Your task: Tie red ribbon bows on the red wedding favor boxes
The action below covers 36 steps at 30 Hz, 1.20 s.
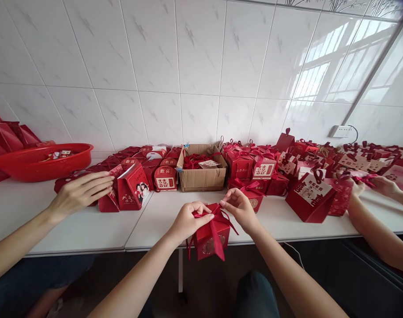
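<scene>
At the table's front edge a small red gift box [206, 240] hangs partly over the edge, a round emblem on its front. Red ribbon [217, 240] crosses its top, with loose ends dangling down the front. My left hand [191, 221] pinches the ribbon at the top left of the box. On the other side, my right hand [239, 207] has thumb and forefinger closed on the ribbon near the top right. Behind the box stands an open cardboard carton [201, 180] holding red ribbons and a printed card.
On the left, a co-worker's hand [84, 190] touches a red box [131, 190] with printed figures. A red plastic basin [39, 163] stands behind it. Another person's hands [383, 185] handle pink ribbon at right. Many finished-looking red boxes [310, 198] crowd the table's right side.
</scene>
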Each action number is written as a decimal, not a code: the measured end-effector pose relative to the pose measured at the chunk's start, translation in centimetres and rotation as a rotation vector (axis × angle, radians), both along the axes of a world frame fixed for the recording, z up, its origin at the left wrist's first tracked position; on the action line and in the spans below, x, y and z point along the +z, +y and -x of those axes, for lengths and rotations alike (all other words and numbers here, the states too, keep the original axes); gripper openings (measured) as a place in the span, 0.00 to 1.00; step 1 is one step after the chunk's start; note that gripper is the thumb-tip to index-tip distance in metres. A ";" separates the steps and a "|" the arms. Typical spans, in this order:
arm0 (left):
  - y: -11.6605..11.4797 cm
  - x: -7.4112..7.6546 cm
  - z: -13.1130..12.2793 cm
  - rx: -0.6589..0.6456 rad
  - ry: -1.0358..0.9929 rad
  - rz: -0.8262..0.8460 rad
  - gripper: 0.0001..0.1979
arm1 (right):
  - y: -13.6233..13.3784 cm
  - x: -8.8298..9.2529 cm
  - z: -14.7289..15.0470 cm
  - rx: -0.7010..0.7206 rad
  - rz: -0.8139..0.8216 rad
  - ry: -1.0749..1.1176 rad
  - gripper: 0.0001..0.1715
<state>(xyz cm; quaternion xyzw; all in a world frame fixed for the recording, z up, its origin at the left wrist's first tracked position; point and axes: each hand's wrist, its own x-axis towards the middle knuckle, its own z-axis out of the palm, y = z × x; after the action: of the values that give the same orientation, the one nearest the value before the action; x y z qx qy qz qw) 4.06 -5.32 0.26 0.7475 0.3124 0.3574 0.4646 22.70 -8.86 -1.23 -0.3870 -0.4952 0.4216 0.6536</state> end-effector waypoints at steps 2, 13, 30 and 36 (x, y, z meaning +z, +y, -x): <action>-0.1 0.3 0.0 -0.016 -0.019 0.047 0.18 | -0.3 0.2 0.0 0.032 -0.001 -0.028 0.21; 0.1 -0.5 -0.9 0.041 -0.060 -0.003 0.24 | 0.2 -0.4 -0.1 -0.031 0.024 0.056 0.25; 0.4 -0.2 -0.3 0.015 -0.055 0.013 0.20 | 0.3 -0.6 -1.0 -0.121 0.033 -0.053 0.24; 0.9 0.0 0.8 -0.065 -0.082 0.026 0.13 | -0.4 0.1 -2.1 -0.213 -0.060 -0.338 0.17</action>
<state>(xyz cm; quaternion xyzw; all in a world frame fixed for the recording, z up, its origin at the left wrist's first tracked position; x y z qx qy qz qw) 3.24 -4.40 0.30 0.7360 0.2730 0.3684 0.4980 24.76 -9.29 -1.14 -0.4827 -0.5666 0.2642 0.6133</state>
